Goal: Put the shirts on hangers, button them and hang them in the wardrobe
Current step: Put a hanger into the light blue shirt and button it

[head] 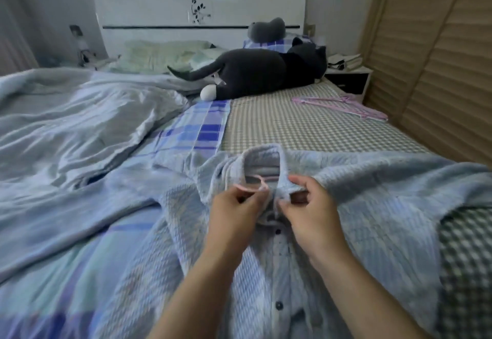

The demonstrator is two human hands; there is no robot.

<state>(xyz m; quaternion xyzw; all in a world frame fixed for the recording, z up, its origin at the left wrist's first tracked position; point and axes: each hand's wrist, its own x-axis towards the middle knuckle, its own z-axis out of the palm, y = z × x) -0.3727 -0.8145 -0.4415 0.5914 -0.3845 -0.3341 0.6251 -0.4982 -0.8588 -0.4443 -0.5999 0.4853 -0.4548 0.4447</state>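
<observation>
Left hand fingers pinch the collar edge beside the pink hanger hook; right hand pinches the opposite collar flap. Pale blue shirt lies face-up on the bed, hanger inside. Advised: align both plackets flat before pressing the top button through.

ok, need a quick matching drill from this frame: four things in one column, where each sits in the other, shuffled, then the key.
Things:
1. pink hook
2. spare pink hangers
3. dark plush cat
4. left hand

Places:
A. lying across the bed near the headboard
B. sticking out of the shirt collar
C. on the checked sheet by the wardrobe doors
D. at the collar, opposite the right hand

Pairs: 1-B, 2-C, 3-A, 4-D
</observation>
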